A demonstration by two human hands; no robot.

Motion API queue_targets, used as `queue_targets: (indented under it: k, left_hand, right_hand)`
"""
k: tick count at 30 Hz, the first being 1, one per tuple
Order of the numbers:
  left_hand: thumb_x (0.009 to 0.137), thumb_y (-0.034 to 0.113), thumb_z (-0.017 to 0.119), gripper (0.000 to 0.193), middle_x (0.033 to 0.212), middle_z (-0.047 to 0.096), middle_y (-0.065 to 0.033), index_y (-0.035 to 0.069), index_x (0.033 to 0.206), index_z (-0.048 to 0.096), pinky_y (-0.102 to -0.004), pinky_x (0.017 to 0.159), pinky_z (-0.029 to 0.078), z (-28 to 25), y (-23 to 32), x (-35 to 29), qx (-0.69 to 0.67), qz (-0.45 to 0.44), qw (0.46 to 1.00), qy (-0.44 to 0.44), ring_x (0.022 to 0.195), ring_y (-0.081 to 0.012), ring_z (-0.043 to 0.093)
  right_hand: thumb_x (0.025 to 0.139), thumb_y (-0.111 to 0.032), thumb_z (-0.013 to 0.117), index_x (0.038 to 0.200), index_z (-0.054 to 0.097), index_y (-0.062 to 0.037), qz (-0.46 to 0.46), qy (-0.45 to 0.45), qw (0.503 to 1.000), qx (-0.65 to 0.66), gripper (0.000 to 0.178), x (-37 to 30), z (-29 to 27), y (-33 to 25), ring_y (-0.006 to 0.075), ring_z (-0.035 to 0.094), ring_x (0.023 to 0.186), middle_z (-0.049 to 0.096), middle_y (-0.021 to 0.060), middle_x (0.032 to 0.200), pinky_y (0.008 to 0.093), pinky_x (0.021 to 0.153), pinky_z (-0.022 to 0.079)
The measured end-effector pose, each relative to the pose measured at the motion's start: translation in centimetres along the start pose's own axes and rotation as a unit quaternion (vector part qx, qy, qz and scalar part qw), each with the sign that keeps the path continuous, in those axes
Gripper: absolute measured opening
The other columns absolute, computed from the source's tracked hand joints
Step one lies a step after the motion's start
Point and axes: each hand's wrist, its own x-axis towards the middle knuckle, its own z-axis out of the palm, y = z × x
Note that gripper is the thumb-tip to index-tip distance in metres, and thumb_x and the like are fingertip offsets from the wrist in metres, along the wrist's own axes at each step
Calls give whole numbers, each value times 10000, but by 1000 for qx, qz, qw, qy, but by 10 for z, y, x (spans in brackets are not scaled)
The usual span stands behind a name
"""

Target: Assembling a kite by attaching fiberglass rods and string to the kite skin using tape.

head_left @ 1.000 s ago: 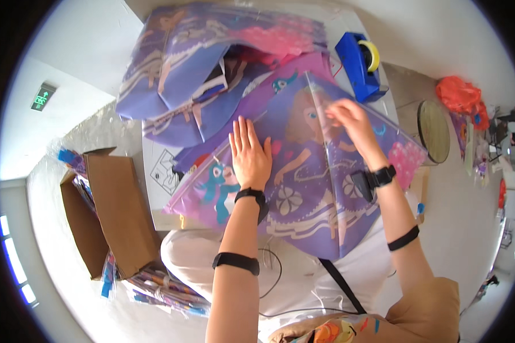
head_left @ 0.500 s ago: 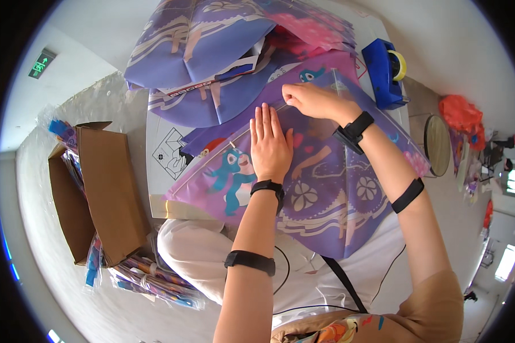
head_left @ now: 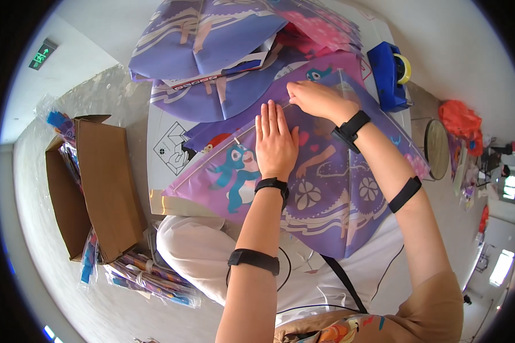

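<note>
A purple and pink printed kite (head_left: pixel 320 203) lies spread over the table's near part, its lower tip hanging over my lap. Thin pale rods run along its slanting upper edges. My left hand (head_left: pixel 276 146) rests flat on the kite just below its upper edge, fingers stretched out and side by side. To the right of it, my right hand (head_left: pixel 320 102) is closed with curled fingers at the kite's upper left edge. What those fingers hold, if anything, is hidden by the hand.
More folded kites (head_left: pixel 212 100) are piled at the table's (head_left: pixel 156 166) far side. A blue tape dispenser (head_left: pixel 385 74) with yellowish tape stands at the far right. Left of the table is an open cardboard box (head_left: pixel 111 188), with wrapped bundles (head_left: pixel 154 280) by it. A round stool (head_left: pixel 438 150) stands right.
The whole view has shifted slightly. Both hands keep nearly the same places on the kite, the left flat and the right closed.
</note>
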Motion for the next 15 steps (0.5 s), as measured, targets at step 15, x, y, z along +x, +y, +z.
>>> queue_targets:
  k: [15]
  left_hand:
    - [986,313,492,574,1533,359,-187,-50,1423,407,-450,1202,232,0,2,0,7,4,1000,-6,1457,-330,276]
  right_hand:
    - [763,-151,762,922,697,51,133,-17,989,-68,265,23,-5,-12,394,676,925,689,246,889,456,794,541]
